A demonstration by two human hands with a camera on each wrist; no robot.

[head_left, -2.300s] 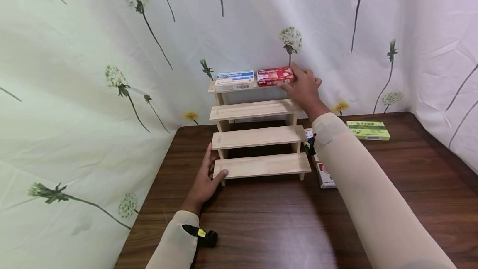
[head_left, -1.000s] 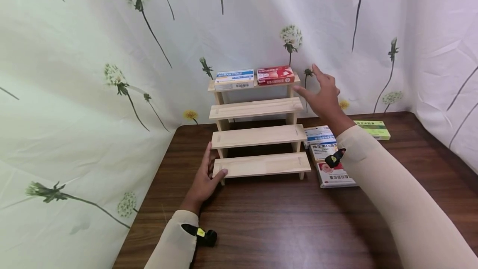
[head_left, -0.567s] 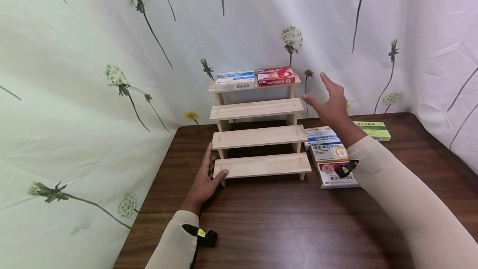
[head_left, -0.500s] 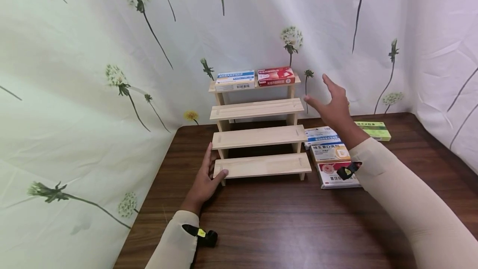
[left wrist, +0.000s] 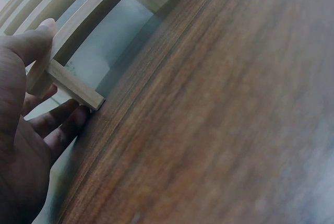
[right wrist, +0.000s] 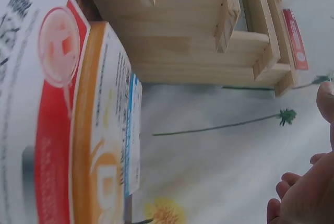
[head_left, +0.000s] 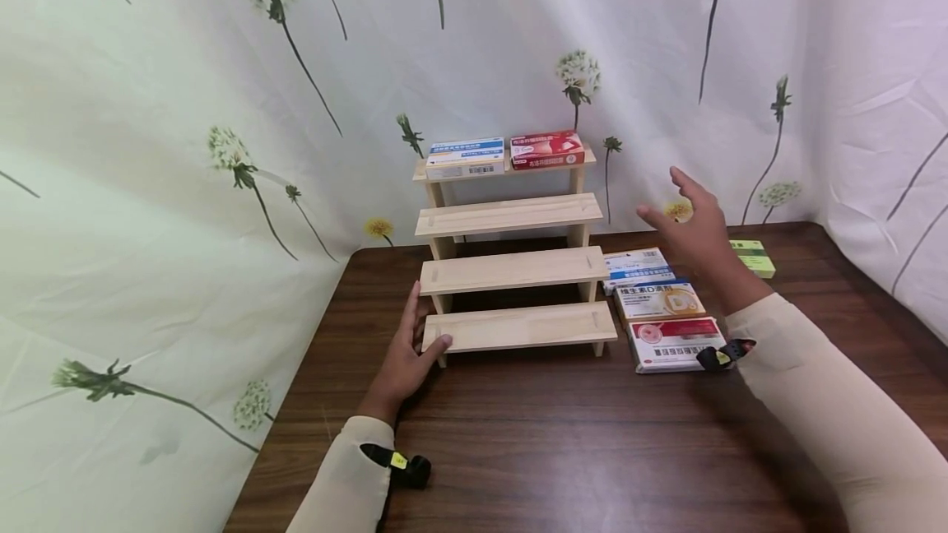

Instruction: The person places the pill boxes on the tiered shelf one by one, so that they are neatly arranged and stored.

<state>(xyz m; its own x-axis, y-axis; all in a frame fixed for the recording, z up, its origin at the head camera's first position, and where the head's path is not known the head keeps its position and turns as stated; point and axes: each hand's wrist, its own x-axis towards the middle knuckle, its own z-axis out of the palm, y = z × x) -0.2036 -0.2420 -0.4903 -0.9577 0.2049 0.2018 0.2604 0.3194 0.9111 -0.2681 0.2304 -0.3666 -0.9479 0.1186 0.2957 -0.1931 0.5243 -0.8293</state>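
A four-step wooden display rack point(head_left: 511, 266) stands on the table. My left hand point(head_left: 406, 360) holds the left end of its lowest step, thumb on top and the other fingers at the side; the left wrist view shows the fingertips by the rack's leg point(left wrist: 78, 87). On the top step lie a blue-and-white medicine box point(head_left: 465, 159) and a red medicine box point(head_left: 546, 150), side by side. To the right of the rack my right hand point(head_left: 699, 233) hangs in the air with nothing in it, thumb and fingers spread apart.
Right of the rack, three medicine boxes lie in a column: a blue-and-white one point(head_left: 637, 268), an orange-and-white one point(head_left: 659, 301) and a red-and-white one point(head_left: 676, 345). A green box point(head_left: 754, 258) lies farther back, partly behind the right wrist. Flower-printed cloth point(head_left: 474, 72) encloses the table point(head_left: 563, 434).
My right hand has let go of the red box on the top step and moved right and down, uncovering the column of boxes. My left hand has stayed on the rack.
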